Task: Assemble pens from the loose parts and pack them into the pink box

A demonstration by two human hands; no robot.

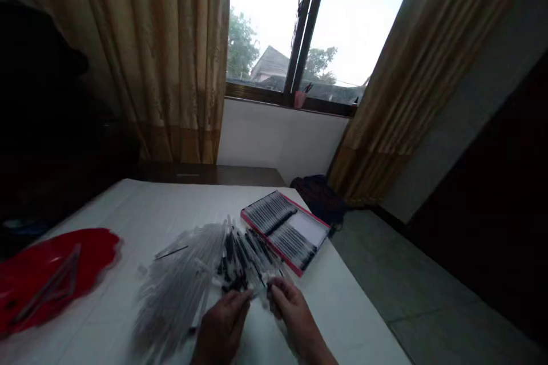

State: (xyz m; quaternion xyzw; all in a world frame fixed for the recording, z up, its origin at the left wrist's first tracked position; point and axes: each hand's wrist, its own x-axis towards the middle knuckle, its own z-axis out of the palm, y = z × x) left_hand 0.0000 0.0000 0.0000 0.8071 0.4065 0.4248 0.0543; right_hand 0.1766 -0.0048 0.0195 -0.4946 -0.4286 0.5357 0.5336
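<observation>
**Loose pens [242, 251] wait in a heap, and the box [310, 227] has a gap**

Your loose pens lie in a messy fan on the table [342, 308], just past your fingers. They look thin, with clear bodies and black parts, and they point many ways. Your left hand [225, 319] pinches a see-through bit [252, 292] at the near end of the heap. Your right hand [295, 313] grips a small dark bit [270, 287] (too blurry for me to name).

Behind the heap sits the pink-edged box, tilted on the table. I'd say it is more than half done: the back row [269, 211] looks full, and the front row [293, 245] stops at a bare white patch. The loose pens seem to be what is left.

Left of the heap is a big pile of clear tubes [184, 279], with one dark stick [171, 252] on top. Farther left, a red dish [92, 245] holds some clear pieces [55, 284].
</observation>
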